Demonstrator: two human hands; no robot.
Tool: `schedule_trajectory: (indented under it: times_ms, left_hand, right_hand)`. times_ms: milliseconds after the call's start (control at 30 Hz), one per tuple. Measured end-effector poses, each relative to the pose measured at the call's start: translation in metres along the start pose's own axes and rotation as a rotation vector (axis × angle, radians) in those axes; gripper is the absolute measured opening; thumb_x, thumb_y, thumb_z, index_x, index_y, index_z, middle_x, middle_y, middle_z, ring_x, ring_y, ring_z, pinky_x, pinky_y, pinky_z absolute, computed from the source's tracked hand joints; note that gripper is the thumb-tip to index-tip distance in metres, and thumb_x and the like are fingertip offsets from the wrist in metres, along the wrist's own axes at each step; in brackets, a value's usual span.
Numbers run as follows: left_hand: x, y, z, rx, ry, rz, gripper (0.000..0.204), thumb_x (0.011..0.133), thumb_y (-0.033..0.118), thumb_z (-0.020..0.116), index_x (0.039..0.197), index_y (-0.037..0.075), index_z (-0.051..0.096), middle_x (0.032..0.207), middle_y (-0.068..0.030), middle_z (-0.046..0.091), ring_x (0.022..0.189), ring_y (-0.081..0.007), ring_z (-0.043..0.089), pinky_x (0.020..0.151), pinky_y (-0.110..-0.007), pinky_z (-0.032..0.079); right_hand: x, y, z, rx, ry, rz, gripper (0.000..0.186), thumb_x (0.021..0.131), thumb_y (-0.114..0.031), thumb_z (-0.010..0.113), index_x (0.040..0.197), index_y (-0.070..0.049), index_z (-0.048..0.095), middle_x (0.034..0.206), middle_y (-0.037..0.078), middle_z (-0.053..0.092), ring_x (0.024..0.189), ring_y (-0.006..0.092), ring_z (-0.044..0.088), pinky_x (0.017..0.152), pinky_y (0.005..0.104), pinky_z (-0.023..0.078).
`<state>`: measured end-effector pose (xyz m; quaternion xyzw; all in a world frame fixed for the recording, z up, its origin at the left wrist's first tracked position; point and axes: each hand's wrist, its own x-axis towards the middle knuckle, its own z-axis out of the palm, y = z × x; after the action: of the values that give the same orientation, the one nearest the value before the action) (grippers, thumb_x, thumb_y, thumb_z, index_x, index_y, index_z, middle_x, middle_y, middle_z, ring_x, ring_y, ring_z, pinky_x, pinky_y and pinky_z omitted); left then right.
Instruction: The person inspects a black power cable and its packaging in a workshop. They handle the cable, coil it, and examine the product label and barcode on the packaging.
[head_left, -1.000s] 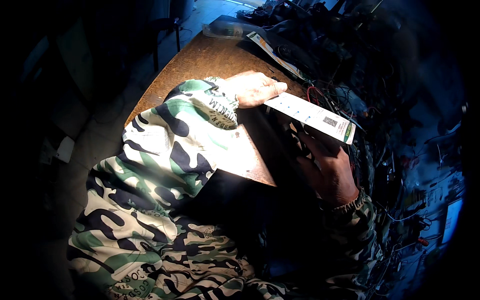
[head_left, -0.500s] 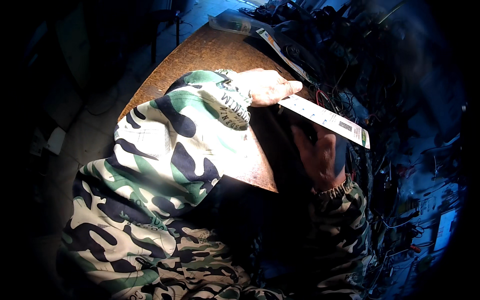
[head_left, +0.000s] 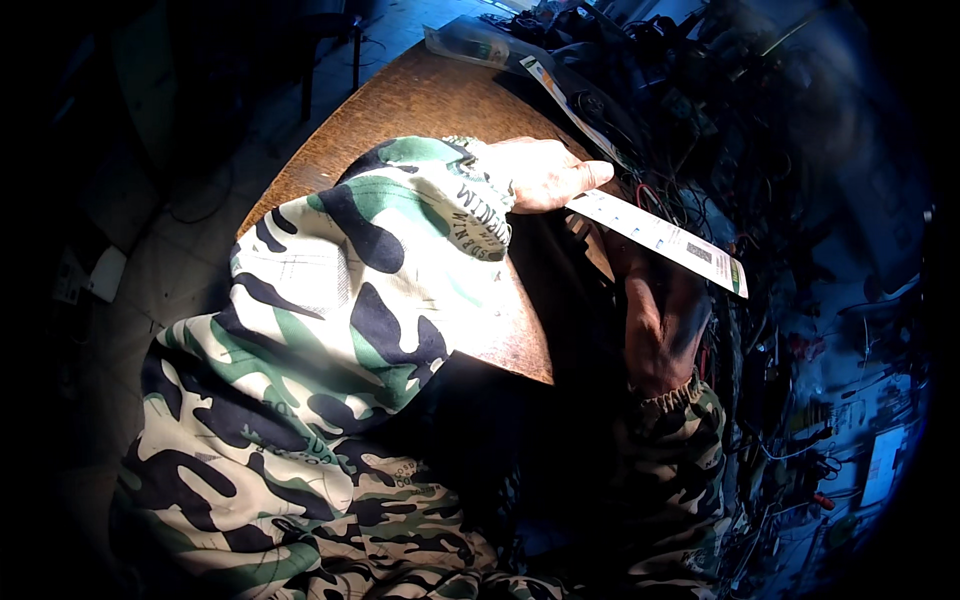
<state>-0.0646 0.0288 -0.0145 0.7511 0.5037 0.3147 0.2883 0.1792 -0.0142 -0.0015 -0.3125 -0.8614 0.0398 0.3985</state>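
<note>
My left hand (head_left: 548,176), in bright light, grips the upper left end of a long white printed card (head_left: 660,240). Its thumb lies along the top and the other fingers are closed underneath. The card slants down to the right, with small blue marks and a dark square code. Below it, in deep shadow, is my right hand (head_left: 664,325), back upward. The card and the darkness hide its fingers, so what it holds or touches does not show. Both forearms wear camouflage sleeves.
A brown wooden tabletop (head_left: 390,110) carries a clear plastic bag (head_left: 468,46) at its far end. Beside that lies another printed card (head_left: 562,100). Tangled dark cables (head_left: 690,130) crowd the right side, and a dark chair (head_left: 330,45) stands beyond the table.
The left hand and the card have shifted slightly right. My right hand has moved right beneath the card, and its fingers are more hidden than before.
</note>
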Motion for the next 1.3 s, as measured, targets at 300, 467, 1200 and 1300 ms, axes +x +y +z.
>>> schedule_trajectory:
  times_ms: [300, 467, 1200, 1300]
  left_hand:
    - [-0.005, 0.002, -0.001, 0.022, 0.001, 0.008, 0.078, 0.103, 0.071, 0.031, 0.121, 0.007, 0.071, 0.116, -0.0194, 0.072, 0.113, -0.0368, 0.065, 0.1, -0.044, 0.047]
    - [-0.003, -0.003, 0.0, 0.024, 0.015, -0.01, 0.077, 0.103, 0.07, 0.031, 0.122, 0.007, 0.071, 0.116, -0.0193, 0.072, 0.113, -0.0375, 0.065, 0.1, -0.045, 0.047]
    - [0.006, -0.002, 0.0, 0.026, -0.026, 0.022, 0.082, 0.103, 0.071, 0.026, 0.135, 0.006, 0.065, 0.127, -0.0202, 0.069, 0.122, -0.037, 0.061, 0.105, -0.042, 0.045]
    - [0.005, -0.001, -0.004, -0.023, -0.077, -0.038, 0.08, 0.104, 0.069, 0.027, 0.134, 0.007, 0.066, 0.124, -0.0206, 0.07, 0.117, -0.0366, 0.062, 0.103, -0.042, 0.045]
  right_hand:
    - [0.0, 0.001, 0.004, -0.055, -0.081, 0.104, 0.027, 0.096, -0.014, 0.067, 0.115, 0.005, 0.064, 0.092, 0.023, 0.069, 0.082, 0.0338, 0.069, 0.069, 0.0413, 0.053]
    - [0.003, -0.003, 0.005, -0.138, -0.183, 0.043, 0.043, 0.086, -0.015, 0.08, 0.122, 0.003, 0.063, 0.095, 0.022, 0.069, 0.085, 0.0351, 0.069, 0.071, 0.0405, 0.055]
    - [0.0, 0.025, 0.017, -0.28, 0.046, -0.462, 0.058, 0.086, -0.01, 0.076, 0.131, 0.015, 0.049, 0.095, 0.025, 0.064, 0.08, 0.039, 0.065, 0.07, 0.0467, 0.052]
    - [0.005, 0.006, 0.01, -0.075, -0.124, -0.073, 0.036, 0.089, -0.005, 0.071, 0.117, 0.01, 0.056, 0.089, 0.024, 0.065, 0.077, 0.0379, 0.066, 0.068, 0.0462, 0.052]
